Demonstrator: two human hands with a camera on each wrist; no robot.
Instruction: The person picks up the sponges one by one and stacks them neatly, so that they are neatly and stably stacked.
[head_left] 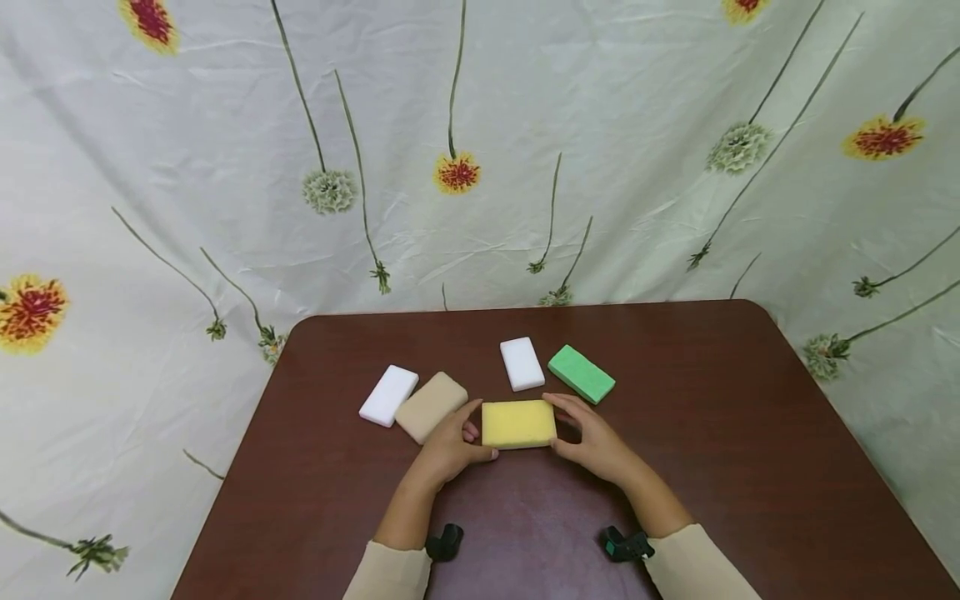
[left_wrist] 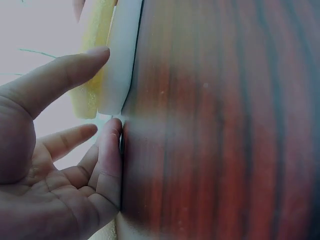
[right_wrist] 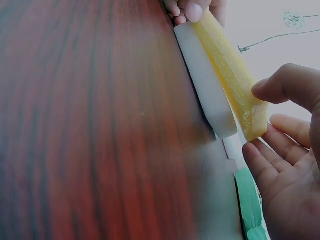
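Observation:
A yellow sponge [head_left: 518, 423] lies over a white sponge [left_wrist: 120, 60] near the middle of the table. Seen from the right wrist, a narrow gap separates the two layers, wider toward the right end. My left hand [head_left: 447, 450] is at the yellow sponge's left end, thumb at the near corner, a finger by the far one. At the opposite end my right hand [head_left: 597, 442] pinches the yellow sponge, its thumb on the near side and fingertips at the far corner. In the left wrist view, the lower fingers of the left hand rest against the tabletop.
Behind the hands lie a white sponge [head_left: 522, 364] and a green sponge [head_left: 581, 374]. To the left, a beige sponge [head_left: 432, 407] touches or overlaps another white sponge [head_left: 388, 396]. The dark wooden table [head_left: 720, 417] ends at a flowered cloth [head_left: 637, 167].

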